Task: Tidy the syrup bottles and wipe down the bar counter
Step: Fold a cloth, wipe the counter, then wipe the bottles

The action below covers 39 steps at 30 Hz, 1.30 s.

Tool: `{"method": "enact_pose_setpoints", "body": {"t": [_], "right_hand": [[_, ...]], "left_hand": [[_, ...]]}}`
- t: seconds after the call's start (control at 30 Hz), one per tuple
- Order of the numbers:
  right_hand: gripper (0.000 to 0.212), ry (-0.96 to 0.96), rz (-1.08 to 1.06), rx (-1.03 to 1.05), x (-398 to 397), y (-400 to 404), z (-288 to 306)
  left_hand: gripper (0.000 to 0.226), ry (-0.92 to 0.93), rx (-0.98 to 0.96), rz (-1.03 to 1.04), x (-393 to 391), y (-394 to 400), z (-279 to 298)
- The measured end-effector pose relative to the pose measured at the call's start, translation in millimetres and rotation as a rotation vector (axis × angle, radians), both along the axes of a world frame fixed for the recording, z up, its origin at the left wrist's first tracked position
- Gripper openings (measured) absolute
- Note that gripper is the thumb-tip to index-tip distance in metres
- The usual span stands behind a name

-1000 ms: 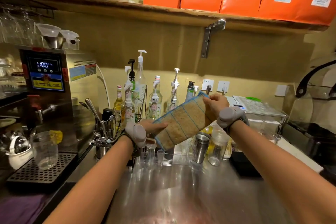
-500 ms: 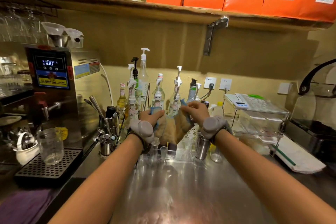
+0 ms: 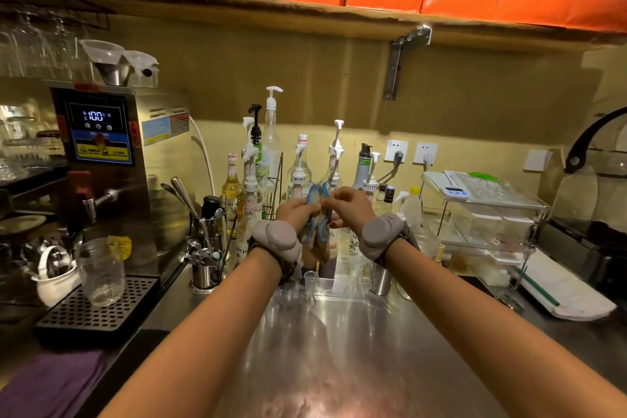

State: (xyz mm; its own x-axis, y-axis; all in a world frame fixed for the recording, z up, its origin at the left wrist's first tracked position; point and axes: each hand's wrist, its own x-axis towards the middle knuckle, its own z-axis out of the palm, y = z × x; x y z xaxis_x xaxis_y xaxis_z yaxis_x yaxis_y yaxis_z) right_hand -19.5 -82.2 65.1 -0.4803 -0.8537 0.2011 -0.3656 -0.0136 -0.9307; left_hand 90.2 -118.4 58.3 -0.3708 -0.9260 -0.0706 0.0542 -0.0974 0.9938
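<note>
A tan cleaning cloth with blue edging (image 3: pixel 319 234) hangs folded between both hands, above the steel bar counter (image 3: pixel 339 349). My left hand (image 3: pixel 295 212) and my right hand (image 3: pixel 349 205) pinch its top edge together, fingertips almost touching. Behind the hands, several syrup bottles with pump tops (image 3: pixel 300 166) stand in a cluster against the back wall, some in a wire rack. The cloth and hands hide the lower parts of the middle bottles.
A hot water dispenser (image 3: pixel 112 163) with a drip tray and glass jar (image 3: pixel 100 270) stands at left. A steel cup of bar spoons (image 3: pixel 205 248) is beside it. Clear acrylic drawers (image 3: pixel 481 224) and a white folded towel (image 3: pixel 559 292) sit at right. A shot glass (image 3: pixel 310 280) stands near the rack.
The cloth was stretched flat between my hands a second ago. My hands have come together and folded it in half lengthwise, so it now hangs narrow.
</note>
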Motion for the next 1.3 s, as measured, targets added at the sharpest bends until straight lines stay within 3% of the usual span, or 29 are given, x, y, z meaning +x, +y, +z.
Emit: {"method": "enact_pose_setpoints", "body": {"t": [0.2,0.3,0.33,0.5,0.67,0.77,0.83,0.9,1.0,1.13,1.3], "right_hand": [[0.023,0.031,-0.048,-0.036,-0.8,-9.6,1.7],[0.008,0.001,-0.014,-0.032,-5.0,-14.7,3.1],[0.012,-0.023,0.007,-0.029,-7.3,-16.3,3.3],[0.021,-0.112,0.096,-0.039,-21.6,-19.8,-1.4],[0.043,0.002,-0.093,-0.002,-46.9,-33.4,-15.5],[0.036,-0.099,-0.081,0.171,-55.3,-38.9,-12.6],[0.050,-0.085,-0.052,0.318,-57.6,-40.9,-8.3],[0.067,-0.233,0.008,0.315,-60.9,-46.1,-10.0],[0.051,-0.459,0.070,0.196,-58.6,-50.0,-4.9],[0.024,-0.109,0.006,0.074,-59.6,-60.9,1.5],[0.026,-0.033,0.074,-0.054,-51.7,-71.5,-2.6]], "left_hand": [[0.035,0.027,0.016,-0.077,-8.8,-3.0,10.2],[0.021,0.011,0.010,-0.127,-13.8,-5.4,11.6],[0.017,-0.009,0.004,-0.131,-15.3,-6.8,11.3],[0.054,-0.097,-0.064,-0.089,-23.0,-21.2,-0.5],[0.058,-0.056,0.003,-0.008,-36.4,-34.9,1.4],[0.059,-0.005,0.020,0.031,-44.5,-43.5,9.9],[0.055,0.018,0.013,0.046,-49.0,-47.5,16.0],[0.054,0.030,0.008,0.049,-51.8,-49.4,20.2],[0.061,-0.014,-0.012,0.076,-57.7,-53.6,24.4],[0.064,-0.128,-0.030,0.116,-63.0,-59.5,21.7],[0.039,-0.089,0.037,0.093,-68.1,-60.0,13.7]]}}
